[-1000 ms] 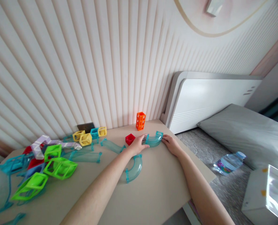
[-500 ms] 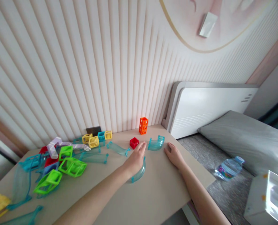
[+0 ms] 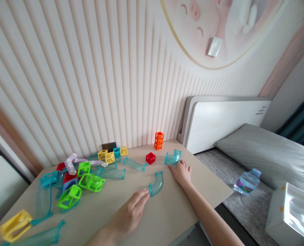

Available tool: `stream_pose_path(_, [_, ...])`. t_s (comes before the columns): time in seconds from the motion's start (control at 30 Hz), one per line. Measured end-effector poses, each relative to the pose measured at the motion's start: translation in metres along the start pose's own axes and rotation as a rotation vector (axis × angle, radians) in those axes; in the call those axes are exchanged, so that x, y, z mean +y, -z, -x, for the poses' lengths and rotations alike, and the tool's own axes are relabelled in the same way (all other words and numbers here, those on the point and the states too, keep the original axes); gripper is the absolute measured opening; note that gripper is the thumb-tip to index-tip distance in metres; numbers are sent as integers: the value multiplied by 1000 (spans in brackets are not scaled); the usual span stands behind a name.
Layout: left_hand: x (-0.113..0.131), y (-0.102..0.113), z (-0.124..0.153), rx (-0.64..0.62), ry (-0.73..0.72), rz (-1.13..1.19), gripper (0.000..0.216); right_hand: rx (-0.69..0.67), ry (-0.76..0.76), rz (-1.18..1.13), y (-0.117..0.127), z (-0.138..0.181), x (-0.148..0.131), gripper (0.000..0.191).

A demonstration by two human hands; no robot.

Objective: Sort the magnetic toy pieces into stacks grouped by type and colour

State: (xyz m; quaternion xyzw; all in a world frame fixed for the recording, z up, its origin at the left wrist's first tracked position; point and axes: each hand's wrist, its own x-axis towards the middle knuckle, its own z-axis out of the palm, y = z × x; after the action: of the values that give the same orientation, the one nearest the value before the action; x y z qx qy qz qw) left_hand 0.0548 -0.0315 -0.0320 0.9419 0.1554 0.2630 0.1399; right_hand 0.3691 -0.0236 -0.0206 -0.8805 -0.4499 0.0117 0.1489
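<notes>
The near tube point(image 3: 159, 185) and far tube point(image 3: 173, 158) lay unjoined.
My left hand point(image 3: 132, 209) touched the near tube's end, its grip hidden; my right hand point(image 3: 182, 173), loosely spread, lay beside the far tube. Beyond, an orange tower point(image 3: 159, 140) stood stacked.

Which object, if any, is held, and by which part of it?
I cannot tell: the left hand is at one end of the nearer curved piece, the right hand by the near side of the farther curved piece.

Tube point(image 3: 159, 185) on table point(image 3: 167, 217), before cube point(image 3: 150, 158)
</notes>
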Motion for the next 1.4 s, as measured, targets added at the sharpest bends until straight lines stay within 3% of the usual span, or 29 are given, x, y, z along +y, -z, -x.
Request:
stream_pose_path(0.5, [5,4,-2,-7,28,81,62,30,-85,32,-3,-14,-24,60])
stream_pose_path(1.1, [3,3,1,-22,69,103,61,62,-137,20,-4,-40,-24,60])
stream_pose_path(1.4, [3,4,1,-68,93,130,61,179,-160,-35,4,-28,-19,61])
